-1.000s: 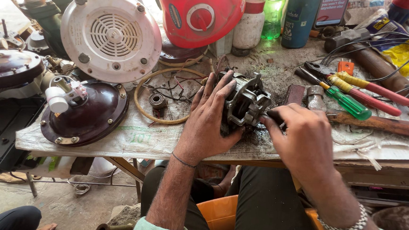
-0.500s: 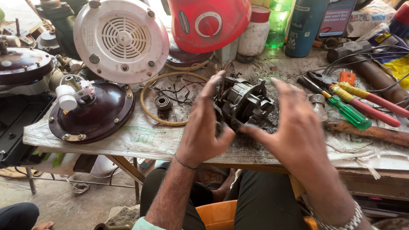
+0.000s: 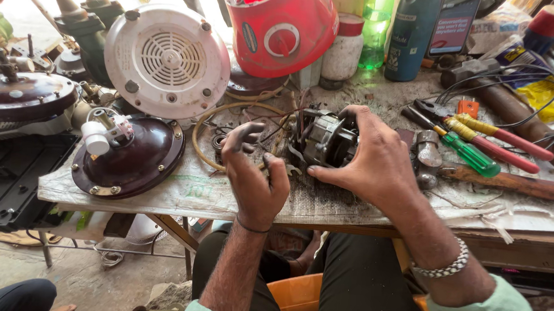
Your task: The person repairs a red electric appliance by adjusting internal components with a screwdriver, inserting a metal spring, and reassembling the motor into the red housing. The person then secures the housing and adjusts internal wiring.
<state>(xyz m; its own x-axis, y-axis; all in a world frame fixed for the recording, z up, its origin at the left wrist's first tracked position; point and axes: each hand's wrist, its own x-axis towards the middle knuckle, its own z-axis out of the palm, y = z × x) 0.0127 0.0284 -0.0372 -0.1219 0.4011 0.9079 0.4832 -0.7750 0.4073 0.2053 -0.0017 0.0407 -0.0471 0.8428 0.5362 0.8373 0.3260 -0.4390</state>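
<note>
A small grey electric motor [image 3: 324,138] with copper windings and loose wires rests on the cloth-covered workbench [image 3: 350,208]. My right hand [image 3: 370,158] cups it from the right, thumb at its near side and fingers over its far end. My left hand [image 3: 253,173], smeared with black grease, hovers just left of the motor with fingers curled and holds nothing.
A red mixer housing [image 3: 282,24], a white vented cover [image 3: 167,59] and a dark brown domed motor cover [image 3: 129,156] stand at left and back. Screwdrivers [image 3: 476,151], red-handled pliers [image 3: 508,141], a wooden-handled hammer [image 3: 512,183], bottles and black cable lie to the right.
My left hand has let go of the motor and drawn back toward me. The right hand has shifted its hold, now cupping the motor as it sits on the bench.
</note>
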